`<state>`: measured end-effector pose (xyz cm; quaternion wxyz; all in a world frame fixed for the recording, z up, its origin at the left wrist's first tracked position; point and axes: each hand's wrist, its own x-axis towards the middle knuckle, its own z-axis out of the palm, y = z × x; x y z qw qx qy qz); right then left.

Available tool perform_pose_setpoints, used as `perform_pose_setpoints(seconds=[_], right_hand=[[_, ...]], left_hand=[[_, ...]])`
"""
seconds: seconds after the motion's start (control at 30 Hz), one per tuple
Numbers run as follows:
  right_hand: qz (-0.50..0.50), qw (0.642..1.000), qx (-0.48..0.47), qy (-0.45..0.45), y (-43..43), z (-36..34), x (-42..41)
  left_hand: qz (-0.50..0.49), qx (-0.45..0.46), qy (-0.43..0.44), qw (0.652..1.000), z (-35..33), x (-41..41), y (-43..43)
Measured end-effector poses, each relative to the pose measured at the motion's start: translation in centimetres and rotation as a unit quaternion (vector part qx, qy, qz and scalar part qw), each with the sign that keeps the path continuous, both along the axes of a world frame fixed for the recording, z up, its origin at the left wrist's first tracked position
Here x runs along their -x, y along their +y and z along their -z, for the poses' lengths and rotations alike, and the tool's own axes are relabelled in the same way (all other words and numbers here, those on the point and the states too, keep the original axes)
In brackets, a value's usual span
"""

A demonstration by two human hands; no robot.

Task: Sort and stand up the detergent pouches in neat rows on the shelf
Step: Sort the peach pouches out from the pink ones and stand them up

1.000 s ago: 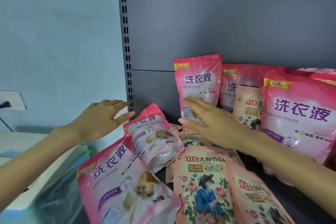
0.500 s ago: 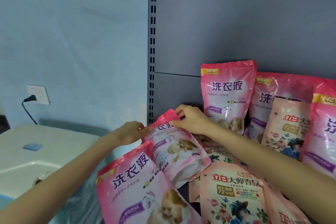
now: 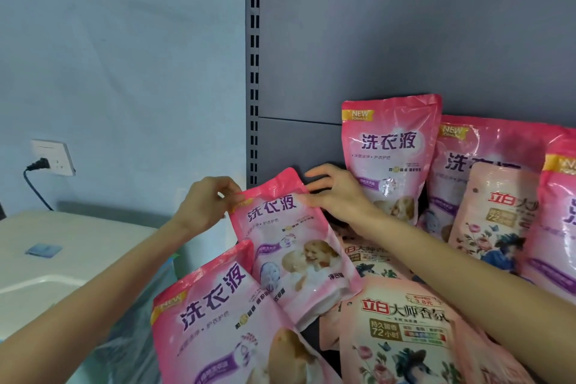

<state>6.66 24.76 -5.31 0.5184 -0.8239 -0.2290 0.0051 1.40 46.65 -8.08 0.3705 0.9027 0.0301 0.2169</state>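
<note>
Pink film, glossy: pouch (image 3: 290, 243) taken by its top seal in both hands. Pinched at the left corner by left hand (image 3: 205, 206), thumb and fingers closed on the seal; clasped at the right corner by right hand (image 3: 336, 196), fingers curled over the edge. Sat at the left end of shelf (image 3: 311, 333), half reclined on the heap, base wedged beside front pouch (image 3: 224, 321). Ran lengthwise from base near the front to seal near the back, top tipped leftward, print facing out and right way up. Held by two corners probably to swing it up square without the soft body buckling, and to seat it in the gap beside upright pouch (image 3: 389, 153), against back panel (image 3: 405, 25). Stood further right in the back row: more pink ones, a peach one leaning on them. Lay flat in front — peach pouches (image 3: 405, 337), apparently unsorted. Past the slotted post (image 3: 254, 72): white appliance (image 3: 62, 259), plugged socket (image 3: 53, 157).
</note>
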Motion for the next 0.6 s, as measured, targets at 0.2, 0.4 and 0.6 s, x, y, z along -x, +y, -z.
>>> perform_pose_setpoints(seconds=[0.2, 0.4, 0.6], right_hand=[[-0.025, 0.992, -0.109, 0.058, -1.6, -1.9, 1.2], [-0.046, 0.987, -0.134, 0.072, -3.1, -4.3, 2.5], [-0.099, 0.971, -0.178, 0.129, -3.6, -6.3, 4.1]], left_hand=[[0.018, 0.025, -0.065, 0.997, -3.0, 0.7, -0.6], [0.036, 0.085, -0.131, 0.987, -6.3, 1.8, -2.0], [0.062, 0.078, -0.189, 0.977, -8.8, 2.9, -4.0]])
